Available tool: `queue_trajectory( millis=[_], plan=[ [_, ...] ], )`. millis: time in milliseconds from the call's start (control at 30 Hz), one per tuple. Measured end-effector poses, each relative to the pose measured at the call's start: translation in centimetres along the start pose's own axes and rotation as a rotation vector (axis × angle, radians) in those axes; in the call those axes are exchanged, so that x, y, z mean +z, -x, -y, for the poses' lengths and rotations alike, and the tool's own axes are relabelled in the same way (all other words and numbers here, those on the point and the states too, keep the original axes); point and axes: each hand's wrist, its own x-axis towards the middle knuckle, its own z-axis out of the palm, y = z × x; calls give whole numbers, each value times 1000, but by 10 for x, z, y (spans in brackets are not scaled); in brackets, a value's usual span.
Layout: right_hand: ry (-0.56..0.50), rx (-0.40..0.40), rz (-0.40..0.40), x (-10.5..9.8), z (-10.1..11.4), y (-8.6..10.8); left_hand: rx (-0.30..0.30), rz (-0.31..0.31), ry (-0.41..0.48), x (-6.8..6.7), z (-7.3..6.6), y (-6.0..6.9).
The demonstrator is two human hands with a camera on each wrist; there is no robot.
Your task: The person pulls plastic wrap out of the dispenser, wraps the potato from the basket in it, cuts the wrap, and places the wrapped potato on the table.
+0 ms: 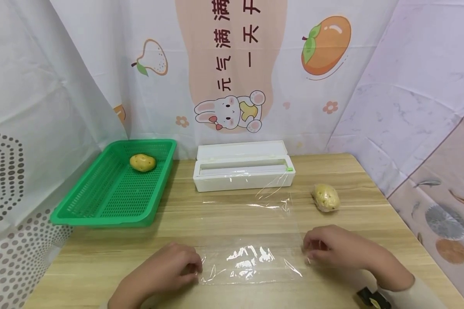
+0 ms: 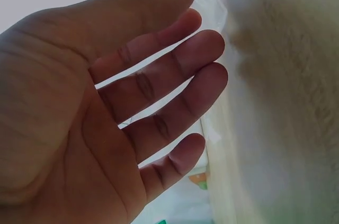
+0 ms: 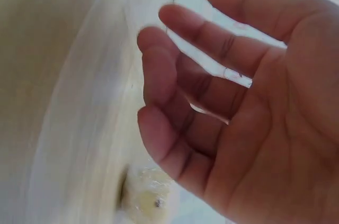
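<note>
A sheet of clear plastic wrap (image 1: 251, 240) lies spread on the wooden table, its far end running up to a white wrap dispenser box (image 1: 243, 182). My left hand (image 1: 170, 268) is by the sheet's near left edge. In the left wrist view its fingers (image 2: 204, 46) are loosely bent and nothing shows between them. Beside the right edge is my right hand (image 1: 338, 249). Its thumb stands apart from the bent fingers (image 3: 159, 73) in the right wrist view, with nothing held. Beyond this hand sits a potato wrapped in film (image 1: 326, 198), also seen as a wrapped potato (image 3: 148, 197) low in that view.
A green plastic basket (image 1: 151, 216) stands at the back left with one potato (image 1: 142, 163) inside. The dispenser's lid (image 1: 241, 149) is raised, and a small green slider (image 1: 290, 169) sits at its right end. Printed cloth (image 1: 162, 107) hangs behind the table.
</note>
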Motion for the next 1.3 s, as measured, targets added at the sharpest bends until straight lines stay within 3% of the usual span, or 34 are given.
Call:
queue_trajectory(
  millis=[367, 567, 933, 1067, 1300],
  plan=[
    [49, 160, -20, 5, -10, -35, -16, -11, -32, 5, 2, -5],
    [28, 238, 0, 5, -13, -39, -6, -7, -15, -5, 0, -6],
    [-12, 224, -10, 8, -20, -40, 17, -166, -66, -56, 8, -18],
    [-21, 219, -6, 9, -22, -40, -25, -228, -40, -78, 14, -23],
    [-27, 200, -13, 11, -23, -41, -106, -392, -12, -120, 28, -33]
  ],
)
